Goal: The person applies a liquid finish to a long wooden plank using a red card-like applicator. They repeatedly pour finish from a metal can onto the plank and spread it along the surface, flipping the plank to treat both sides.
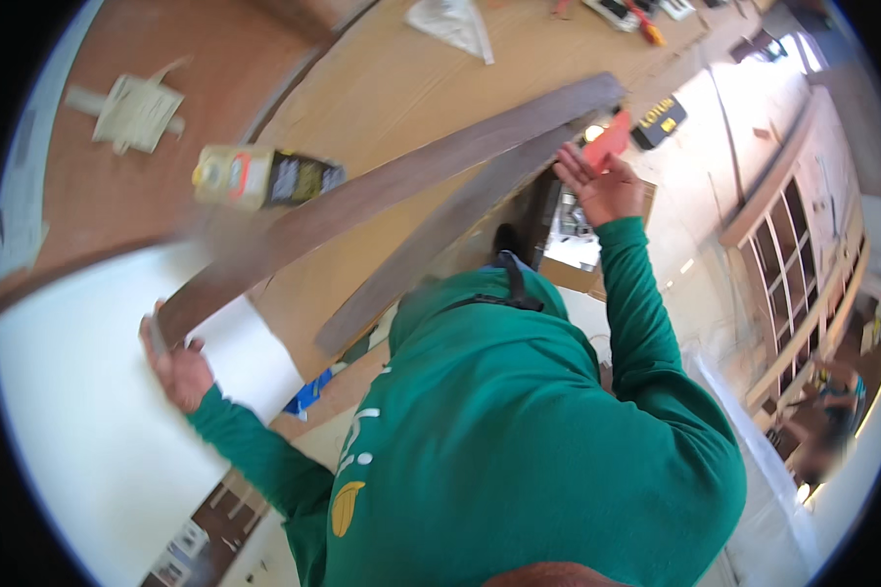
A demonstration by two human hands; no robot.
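A long brown wooden strip [392,186] lies slantwise over the worktop. My left hand [181,374] is at its near left end, with the thumb and fingers bent about that end. A second, greyer strip [440,230] lies beside it, nearer my body. Out to the right, my right hand [605,188] is held palm up with its fingers stretched apart, close to the far ends of both strips. A red-orange piece [607,140] shows right behind its fingertips; whether they touch it, I cannot tell.
A yellowish bottle with a dark label [264,178] lies beside the brown strip. White sheet material [88,382] is at the left. Past my right hand are a black box [659,122] and an open carton [573,274]. A wooden frame [783,245] stands at the right, near another person [822,430].
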